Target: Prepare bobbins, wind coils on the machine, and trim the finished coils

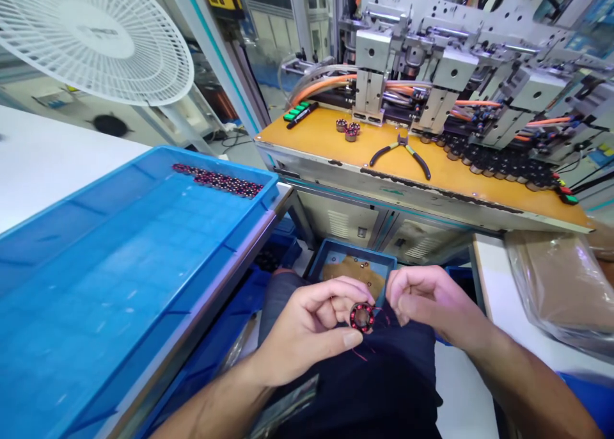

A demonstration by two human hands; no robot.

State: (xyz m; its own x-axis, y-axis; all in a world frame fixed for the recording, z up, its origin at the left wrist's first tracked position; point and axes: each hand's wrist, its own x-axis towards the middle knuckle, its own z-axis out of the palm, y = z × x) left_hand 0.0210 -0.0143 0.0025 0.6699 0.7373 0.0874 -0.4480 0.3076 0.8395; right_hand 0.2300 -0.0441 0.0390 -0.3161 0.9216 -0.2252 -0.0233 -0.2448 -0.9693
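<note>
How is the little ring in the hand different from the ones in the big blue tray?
The held ring is pinched in the left hand, while the tray rings sit in the blue tray. The held ring is on its own; the tray rings are packed together near the far edge. Thin red wires trail from the held ring; the tray rings are too small to check. Both show red and dark colors.

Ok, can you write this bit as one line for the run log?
left hand: holds wound ring; right hand: beside ring, grip unclear; pliers: on orange bench; blue tray: more rings at far end
</note>
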